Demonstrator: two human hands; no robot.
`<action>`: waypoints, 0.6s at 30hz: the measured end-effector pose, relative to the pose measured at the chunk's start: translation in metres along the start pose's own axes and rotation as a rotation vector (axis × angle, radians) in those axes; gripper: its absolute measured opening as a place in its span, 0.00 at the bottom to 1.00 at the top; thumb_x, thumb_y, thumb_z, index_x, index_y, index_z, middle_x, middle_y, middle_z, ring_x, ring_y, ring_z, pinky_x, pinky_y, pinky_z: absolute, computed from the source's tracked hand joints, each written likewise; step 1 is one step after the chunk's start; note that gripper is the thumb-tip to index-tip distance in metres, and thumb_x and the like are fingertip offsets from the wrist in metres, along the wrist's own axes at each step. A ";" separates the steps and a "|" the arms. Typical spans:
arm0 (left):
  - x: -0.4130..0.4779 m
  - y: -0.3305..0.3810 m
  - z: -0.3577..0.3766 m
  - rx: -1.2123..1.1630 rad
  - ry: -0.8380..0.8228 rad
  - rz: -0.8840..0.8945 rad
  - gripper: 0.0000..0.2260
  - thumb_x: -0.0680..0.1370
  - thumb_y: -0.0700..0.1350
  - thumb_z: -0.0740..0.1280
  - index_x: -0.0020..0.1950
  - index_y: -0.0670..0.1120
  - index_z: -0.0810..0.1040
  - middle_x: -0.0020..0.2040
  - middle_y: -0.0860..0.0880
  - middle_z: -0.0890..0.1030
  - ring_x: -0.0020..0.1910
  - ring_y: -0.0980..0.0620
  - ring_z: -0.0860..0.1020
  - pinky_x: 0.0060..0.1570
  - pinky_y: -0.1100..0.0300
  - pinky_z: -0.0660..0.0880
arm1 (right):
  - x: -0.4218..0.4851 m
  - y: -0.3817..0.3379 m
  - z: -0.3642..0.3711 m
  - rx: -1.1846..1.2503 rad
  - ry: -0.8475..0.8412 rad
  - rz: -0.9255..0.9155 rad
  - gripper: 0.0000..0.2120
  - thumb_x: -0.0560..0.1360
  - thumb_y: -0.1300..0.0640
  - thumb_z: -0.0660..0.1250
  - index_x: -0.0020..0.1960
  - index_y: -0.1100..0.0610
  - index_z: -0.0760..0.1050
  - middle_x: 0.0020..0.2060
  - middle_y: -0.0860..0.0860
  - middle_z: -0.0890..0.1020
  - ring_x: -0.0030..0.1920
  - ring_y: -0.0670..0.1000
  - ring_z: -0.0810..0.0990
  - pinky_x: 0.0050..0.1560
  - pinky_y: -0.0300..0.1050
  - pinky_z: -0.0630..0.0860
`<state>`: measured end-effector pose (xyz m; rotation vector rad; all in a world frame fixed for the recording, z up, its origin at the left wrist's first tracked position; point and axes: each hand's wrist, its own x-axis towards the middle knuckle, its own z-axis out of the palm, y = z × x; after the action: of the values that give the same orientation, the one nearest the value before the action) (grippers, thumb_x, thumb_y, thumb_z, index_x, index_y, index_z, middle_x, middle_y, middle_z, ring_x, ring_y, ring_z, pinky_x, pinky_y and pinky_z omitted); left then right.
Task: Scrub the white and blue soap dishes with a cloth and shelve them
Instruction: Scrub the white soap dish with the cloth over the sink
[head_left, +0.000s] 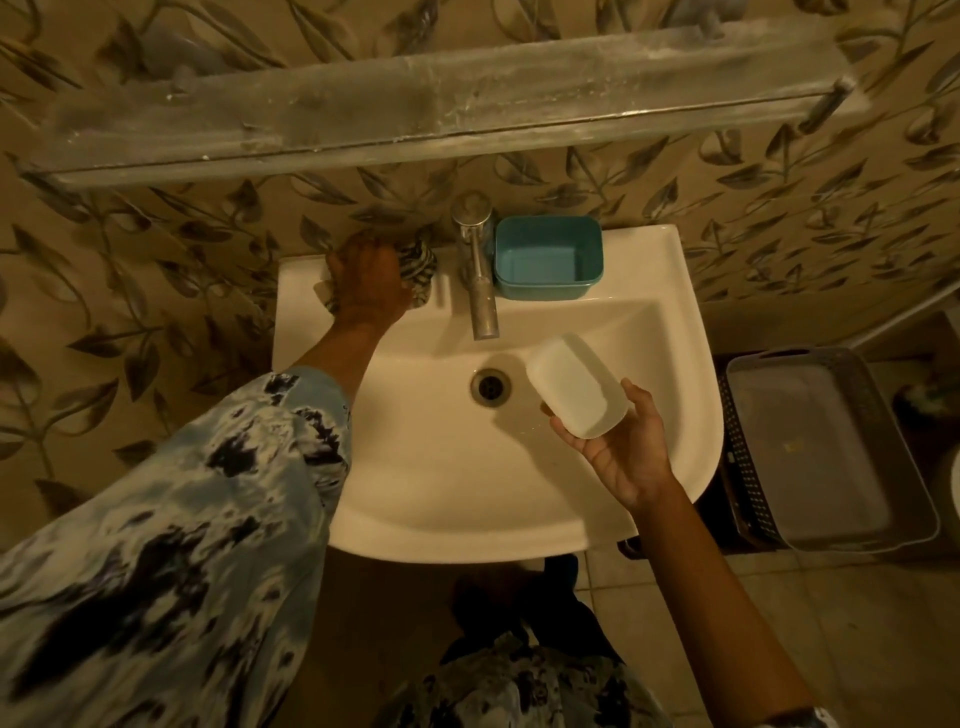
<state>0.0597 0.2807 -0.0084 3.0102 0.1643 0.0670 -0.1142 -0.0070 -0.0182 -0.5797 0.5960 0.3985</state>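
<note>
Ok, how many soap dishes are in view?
2. White dish in the right hand over the sink; blue dish on the sink's rim beside the tap. No others visible.

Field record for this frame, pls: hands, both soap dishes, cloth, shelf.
left hand: grips striped grey cloth on back-left ledge of white ceramic sink
right hand: holds white plastic soap dish over the basin
blue rectangular plastic soap dish: empty, on back ledge right of metal tap
dusty glass wall shelf: above sink, no dish on it
</note>
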 end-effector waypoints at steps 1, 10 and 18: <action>0.000 -0.001 0.001 0.010 -0.001 -0.013 0.19 0.72 0.47 0.67 0.62 0.43 0.73 0.63 0.39 0.74 0.67 0.39 0.67 0.68 0.41 0.57 | 0.000 -0.001 0.001 0.010 -0.036 0.020 0.27 0.75 0.47 0.61 0.69 0.60 0.68 0.66 0.65 0.72 0.67 0.70 0.69 0.55 0.56 0.78; -0.029 -0.025 -0.018 -0.873 -0.053 -0.261 0.12 0.73 0.47 0.70 0.48 0.38 0.81 0.43 0.42 0.81 0.45 0.43 0.80 0.44 0.52 0.78 | 0.000 0.004 0.012 0.024 -0.193 0.081 0.20 0.72 0.49 0.63 0.56 0.60 0.82 0.59 0.65 0.79 0.60 0.67 0.76 0.62 0.60 0.72; -0.109 0.000 -0.034 -1.969 -0.158 -0.625 0.13 0.79 0.46 0.58 0.56 0.41 0.77 0.47 0.44 0.84 0.48 0.46 0.82 0.52 0.52 0.79 | -0.003 0.008 0.010 0.082 -0.267 0.118 0.25 0.70 0.50 0.61 0.63 0.60 0.74 0.63 0.65 0.74 0.62 0.66 0.73 0.62 0.61 0.70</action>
<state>-0.0498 0.2730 0.0214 0.9329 0.5548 -0.0546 -0.1165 0.0043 -0.0127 -0.4048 0.3893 0.5500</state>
